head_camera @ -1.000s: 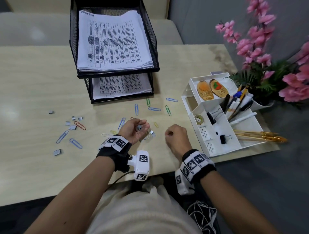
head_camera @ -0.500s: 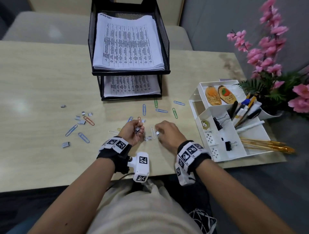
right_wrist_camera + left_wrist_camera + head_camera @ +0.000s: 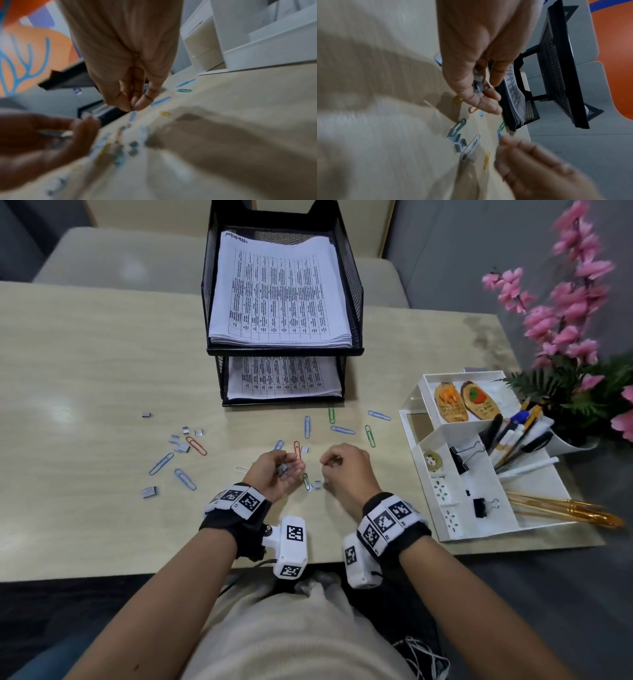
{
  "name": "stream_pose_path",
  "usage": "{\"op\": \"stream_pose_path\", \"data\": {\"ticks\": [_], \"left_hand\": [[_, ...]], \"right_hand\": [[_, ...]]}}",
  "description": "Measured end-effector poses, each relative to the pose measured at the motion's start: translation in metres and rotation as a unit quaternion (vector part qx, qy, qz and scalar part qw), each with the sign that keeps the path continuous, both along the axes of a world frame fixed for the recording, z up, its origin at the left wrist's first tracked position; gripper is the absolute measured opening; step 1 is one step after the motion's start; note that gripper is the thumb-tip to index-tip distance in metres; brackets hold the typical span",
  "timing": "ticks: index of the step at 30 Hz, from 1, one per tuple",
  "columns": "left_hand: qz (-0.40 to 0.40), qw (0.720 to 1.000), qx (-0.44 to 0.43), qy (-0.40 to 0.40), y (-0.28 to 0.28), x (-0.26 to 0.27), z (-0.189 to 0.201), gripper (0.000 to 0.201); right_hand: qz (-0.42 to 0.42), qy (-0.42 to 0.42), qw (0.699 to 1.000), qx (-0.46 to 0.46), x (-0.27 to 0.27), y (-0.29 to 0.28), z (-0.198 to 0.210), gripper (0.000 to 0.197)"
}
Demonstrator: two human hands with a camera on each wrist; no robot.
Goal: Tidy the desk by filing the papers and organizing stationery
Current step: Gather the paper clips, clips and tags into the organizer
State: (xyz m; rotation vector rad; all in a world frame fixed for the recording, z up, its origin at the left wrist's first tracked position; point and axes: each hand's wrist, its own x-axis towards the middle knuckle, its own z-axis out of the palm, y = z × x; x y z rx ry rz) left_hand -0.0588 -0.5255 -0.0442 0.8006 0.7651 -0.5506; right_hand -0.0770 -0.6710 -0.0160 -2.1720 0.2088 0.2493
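My left hand (image 3: pixel 286 469) is cupped palm up over the desk's front middle, fingers curled round several grey staple blocks (image 3: pixel 477 85). My right hand (image 3: pixel 329 466) hovers just to its right, thumb and fingers pinched together (image 3: pixel 133 106) on something tiny, probably a staple block, mostly hidden. A green paper clip (image 3: pixel 307 481) and a staple block (image 3: pixel 318 484) lie between the hands. More coloured paper clips (image 3: pixel 307 426) lie further back. Other clips and staple blocks (image 3: pixel 181 440) are scattered at the left.
A black mesh two-tier tray (image 3: pixel 284 350) with printed papers (image 3: pixel 277 292) stands at the back middle. A white organizer (image 3: pixel 479 534) with pens, binder clips (image 3: pixel 481 506) and gold pens (image 3: pixel 561 510) sits at the right, pink flowers (image 3: pixel 575 302) behind it.
My right hand dipped to the desk beside the left hand, then rose slightly with its fingers pinched. The left hand stayed cupped in place.
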Motion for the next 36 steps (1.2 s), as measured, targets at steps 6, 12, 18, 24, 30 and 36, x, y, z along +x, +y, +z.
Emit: {"op": "stream_pose_path", "data": {"ticks": [6, 12, 18, 24, 30, 36], "left_hand": [[-0.034, 0.998, -0.049, 0.01, 0.008, 0.002, 0.001, 0.048], [-0.068, 0.997, -0.019, 0.026, 0.032, 0.007, 0.007, 0.052], [-0.073, 0.997, -0.001, 0.032, 0.05, 0.005, 0.006, 0.037], [-0.082, 0.996, 0.003, 0.032, 0.046, -0.002, 0.004, 0.037], [-0.087, 0.996, 0.017, 0.02, 0.025, -0.011, 0.008, 0.037], [-0.03, 0.999, 0.036, 0.021, 0.012, -0.029, 0.002, 0.036]], "right_hand": [[0.105, 0.006, 0.994, 0.044, 0.027, 0.029, 0.021, 0.009], [0.158, 0.024, 0.975, -0.158, 0.042, 0.036, -0.005, 0.028], [0.202, 0.023, 0.955, -0.216, 0.03, 0.03, -0.016, 0.025], [0.208, 0.041, 0.958, -0.195, 0.006, 0.009, -0.012, 0.023], [0.257, 0.022, 0.937, -0.235, -0.017, 0.01, -0.015, 0.022], [0.19, -0.017, 0.965, -0.18, -0.025, 0.014, -0.027, 0.02]]}}
